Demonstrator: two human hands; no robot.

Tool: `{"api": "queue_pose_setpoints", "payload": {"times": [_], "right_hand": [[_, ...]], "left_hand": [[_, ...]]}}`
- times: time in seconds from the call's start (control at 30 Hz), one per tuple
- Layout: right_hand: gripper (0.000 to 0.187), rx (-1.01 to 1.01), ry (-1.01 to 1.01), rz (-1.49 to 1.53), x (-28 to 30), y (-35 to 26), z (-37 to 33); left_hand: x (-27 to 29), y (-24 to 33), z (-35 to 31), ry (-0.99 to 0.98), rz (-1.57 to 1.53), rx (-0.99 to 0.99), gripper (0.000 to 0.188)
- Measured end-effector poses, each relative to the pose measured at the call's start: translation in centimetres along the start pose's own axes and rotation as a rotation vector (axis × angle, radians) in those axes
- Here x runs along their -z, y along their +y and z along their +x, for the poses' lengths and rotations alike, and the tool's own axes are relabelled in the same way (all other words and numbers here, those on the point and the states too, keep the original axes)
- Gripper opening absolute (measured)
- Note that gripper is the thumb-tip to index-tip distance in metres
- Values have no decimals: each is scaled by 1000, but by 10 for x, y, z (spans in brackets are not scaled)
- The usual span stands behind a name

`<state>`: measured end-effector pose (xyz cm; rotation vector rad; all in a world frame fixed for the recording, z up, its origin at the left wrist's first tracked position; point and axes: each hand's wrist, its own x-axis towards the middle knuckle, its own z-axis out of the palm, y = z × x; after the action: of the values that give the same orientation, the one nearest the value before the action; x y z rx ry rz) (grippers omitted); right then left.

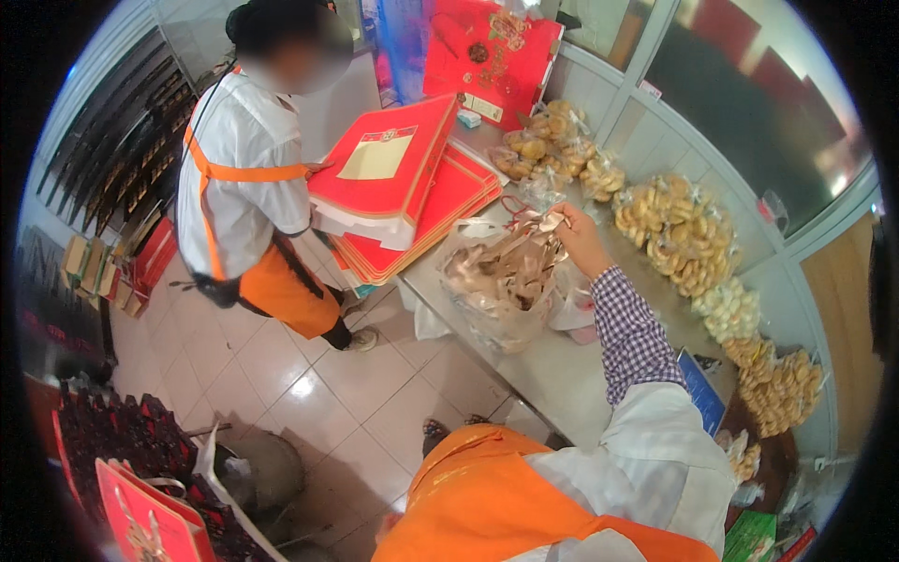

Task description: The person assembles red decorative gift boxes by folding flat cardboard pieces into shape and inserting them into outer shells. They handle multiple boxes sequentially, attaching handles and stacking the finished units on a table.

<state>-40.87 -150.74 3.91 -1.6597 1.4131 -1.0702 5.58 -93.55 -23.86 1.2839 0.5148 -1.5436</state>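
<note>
My right hand [582, 240], below a checked sleeve, reaches over the grey table [599, 393]. Its fingers are closed on some shiny, pinkish-brown strips [524, 242], which look like ribbon or foil. These strips rise out of an open clear plastic bag [510, 323] near the table's edge, with more of the same inside. Right beside that bag lies another small plastic bag [573, 304] with something pink in it. Only a sliver of my left hand [388, 526] shows at the lower edge by the orange apron; its fingers are hidden.
Bagged golden-brown baked pieces [676, 225] line the table's wall side. A co-worker [248, 159] at the far left touches a stack of large red boxes [384, 169]. A red gift box [492, 56] stands behind. Red bags [154, 515] and a dark rounded container [262, 473] stand at lower left.
</note>
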Motion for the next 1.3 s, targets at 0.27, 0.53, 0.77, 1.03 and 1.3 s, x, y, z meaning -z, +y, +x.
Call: {"api": "queue_pose_setpoints", "payload": {"times": [0.27,0.53,0.77,1.03,1.3], "right_hand": [[11,195,-32,588,32,-132,30],[6,268,-720,852,-102,-204,-34],[7,320,-1332,569,-277,-235,-165],[12,302,-1885,698,-484,-339,-421],[13,478,-1827,707,-673,-410,-681]], "left_hand": [[-11,-69,4,88,-119,-106,27],[-70,-110,-79,359,-309,-396,26],[-58,-218,-107,496,-696,-522,31],[18,-370,-169,787,-1271,-721,27],[55,-444,-198,1028,-1572,-826,22]]}}
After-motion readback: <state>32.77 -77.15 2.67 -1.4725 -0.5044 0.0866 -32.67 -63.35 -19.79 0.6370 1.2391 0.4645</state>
